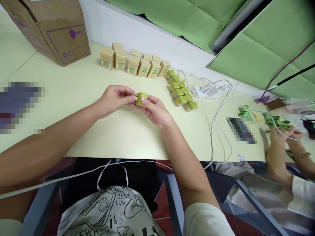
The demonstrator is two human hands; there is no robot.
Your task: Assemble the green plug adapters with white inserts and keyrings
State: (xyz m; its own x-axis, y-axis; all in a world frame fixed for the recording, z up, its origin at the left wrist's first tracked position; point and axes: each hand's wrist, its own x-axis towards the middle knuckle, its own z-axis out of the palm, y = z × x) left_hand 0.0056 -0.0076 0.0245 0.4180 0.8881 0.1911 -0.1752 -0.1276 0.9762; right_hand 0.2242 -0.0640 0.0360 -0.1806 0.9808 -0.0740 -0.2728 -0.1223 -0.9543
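Note:
Both of my hands meet over the middle of the pale table (81, 85) and hold one small green charger plug (140, 98) between them. My left hand (114, 98) pinches its left end with thumb and fingers, where a small yellow part sticks out. My right hand (154, 109) grips the plug from the right and below, thumb on top.
Several small tan boxes (134, 64) stand in a row at the back, with a cluster of green plugs (180, 91) beside them. A big cardboard box (52, 28) sits far left. White power strip (208, 90) and cables run right. Another person's hands (283, 134) work at far right.

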